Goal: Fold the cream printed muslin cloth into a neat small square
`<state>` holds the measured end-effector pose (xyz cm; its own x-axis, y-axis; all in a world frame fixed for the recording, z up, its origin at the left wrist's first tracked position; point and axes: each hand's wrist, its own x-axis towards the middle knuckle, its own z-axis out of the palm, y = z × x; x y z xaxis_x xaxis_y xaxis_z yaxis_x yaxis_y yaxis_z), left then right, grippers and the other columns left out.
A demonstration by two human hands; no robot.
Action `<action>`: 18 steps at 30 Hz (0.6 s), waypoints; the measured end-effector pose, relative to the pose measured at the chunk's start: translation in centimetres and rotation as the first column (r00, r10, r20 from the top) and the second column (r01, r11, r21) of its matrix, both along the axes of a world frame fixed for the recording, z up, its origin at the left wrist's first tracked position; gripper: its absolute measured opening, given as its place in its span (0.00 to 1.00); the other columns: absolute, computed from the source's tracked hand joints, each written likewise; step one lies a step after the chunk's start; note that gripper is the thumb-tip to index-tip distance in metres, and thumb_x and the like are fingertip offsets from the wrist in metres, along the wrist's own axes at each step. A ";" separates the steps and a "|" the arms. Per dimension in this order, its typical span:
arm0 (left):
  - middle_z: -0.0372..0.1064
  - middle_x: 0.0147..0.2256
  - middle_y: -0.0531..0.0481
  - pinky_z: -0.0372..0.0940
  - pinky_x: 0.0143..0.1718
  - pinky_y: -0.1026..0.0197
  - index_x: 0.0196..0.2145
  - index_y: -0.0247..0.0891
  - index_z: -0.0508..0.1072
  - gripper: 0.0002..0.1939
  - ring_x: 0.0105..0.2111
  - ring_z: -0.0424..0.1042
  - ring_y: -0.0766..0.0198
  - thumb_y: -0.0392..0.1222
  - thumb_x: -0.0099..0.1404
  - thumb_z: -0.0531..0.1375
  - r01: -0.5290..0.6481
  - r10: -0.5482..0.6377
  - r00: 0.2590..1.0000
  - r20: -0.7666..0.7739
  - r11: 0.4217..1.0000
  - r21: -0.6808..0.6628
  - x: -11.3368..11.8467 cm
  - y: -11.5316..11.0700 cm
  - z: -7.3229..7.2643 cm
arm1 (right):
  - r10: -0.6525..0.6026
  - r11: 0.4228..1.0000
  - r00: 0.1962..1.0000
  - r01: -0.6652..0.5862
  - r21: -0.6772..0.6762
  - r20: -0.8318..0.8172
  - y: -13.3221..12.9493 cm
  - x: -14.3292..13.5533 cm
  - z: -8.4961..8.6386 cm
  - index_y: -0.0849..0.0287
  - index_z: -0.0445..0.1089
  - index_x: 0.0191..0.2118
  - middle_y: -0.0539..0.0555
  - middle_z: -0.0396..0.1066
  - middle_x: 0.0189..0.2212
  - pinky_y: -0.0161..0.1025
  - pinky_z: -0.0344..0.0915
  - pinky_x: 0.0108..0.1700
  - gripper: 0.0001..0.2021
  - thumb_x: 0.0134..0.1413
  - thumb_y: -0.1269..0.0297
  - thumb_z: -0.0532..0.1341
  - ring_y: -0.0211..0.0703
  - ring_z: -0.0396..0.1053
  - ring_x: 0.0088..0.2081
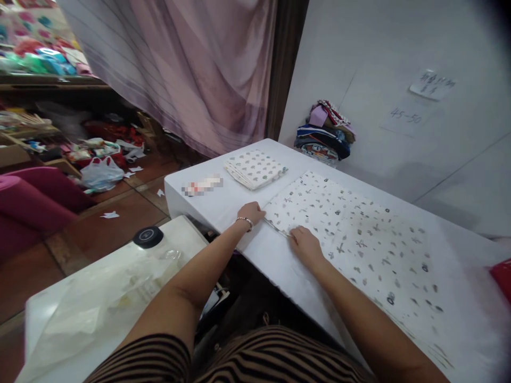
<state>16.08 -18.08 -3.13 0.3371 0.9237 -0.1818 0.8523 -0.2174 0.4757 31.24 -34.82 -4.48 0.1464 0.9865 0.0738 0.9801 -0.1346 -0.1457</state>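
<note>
A white cloth with small grey-green prints (339, 223) lies spread in a long flat panel along the white-covered table (255, 244). At its near left corner, my left hand (251, 211), with a bracelet at the wrist, pinches the edge. A little to the right, my right hand (305, 246) grips the same edge with curled fingers, the thumb side toward the left hand. Beyond the left hand sits a folded cloth with grey leaf-like prints (255, 169). Left of that lies a small blurred-out item (202, 184).
A stack of folded fabrics (324, 133) stands by the wall behind the table. At left, a white side table (175, 234) carries a round black object (148, 236) and clear plastic (91, 319). A pink curtain (223, 69) hangs behind. Something red (502, 277) is at the right edge.
</note>
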 end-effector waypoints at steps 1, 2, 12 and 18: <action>0.72 0.35 0.48 0.62 0.33 0.62 0.33 0.40 0.69 0.09 0.37 0.71 0.59 0.47 0.57 0.57 -0.001 0.001 1.000 0.002 1.000 0.001 0.0 0.0 0.0 | 0.008 1.000 1.000 -0.008 0.000 0.001 0.1 -0.1 0.1 0.57 0.68 0.39 0.54 0.66 0.39 0.34 0.56 0.38 0.12 0.62 0.61 0.49 0.41 0.61 0.44; 0.72 0.35 0.48 0.62 0.34 0.62 0.32 0.40 0.69 0.09 0.37 0.71 0.59 0.47 0.57 0.57 0.000 0.000 1.000 0.004 1.000 0.003 0.0 0.0 0.0 | 0.017 1.000 1.000 -0.017 0.001 0.002 0.2 -0.2 0.1 0.56 0.68 0.40 0.54 0.66 0.39 0.34 0.56 0.38 0.12 0.62 0.61 0.49 0.42 0.61 0.44; 0.72 0.34 0.50 0.62 0.31 0.64 0.32 0.40 0.70 0.10 0.33 0.70 0.63 0.48 0.56 0.57 0.009 -0.005 0.995 0.102 0.999 -0.038 -0.1 0.9 -0.3 | 0.065 0.998 0.998 -0.065 0.022 -0.009 0.7 -0.3 -0.7 0.55 0.67 0.40 0.53 0.65 0.39 0.34 0.56 0.37 0.10 0.62 0.64 0.49 0.41 0.60 0.44; 0.73 0.36 0.46 0.63 0.34 0.62 0.33 0.39 0.71 0.13 0.38 0.71 0.58 0.50 0.56 0.57 0.030 -0.030 1.000 -0.010 1.000 -0.005 -0.2 0.9 -0.5 | 0.074 0.997 0.996 -0.073 -0.026 0.046 0.7 -0.7 -0.5 0.56 0.66 0.42 0.56 0.64 0.42 0.35 0.57 0.37 0.10 0.61 0.62 0.51 0.44 0.59 0.45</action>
<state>15.85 -17.22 -3.60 0.3626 0.9124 -0.1897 0.8503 -0.2406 0.4681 30.53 -34.11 -4.94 0.0702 0.9961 0.0543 0.9932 -0.0647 -0.0970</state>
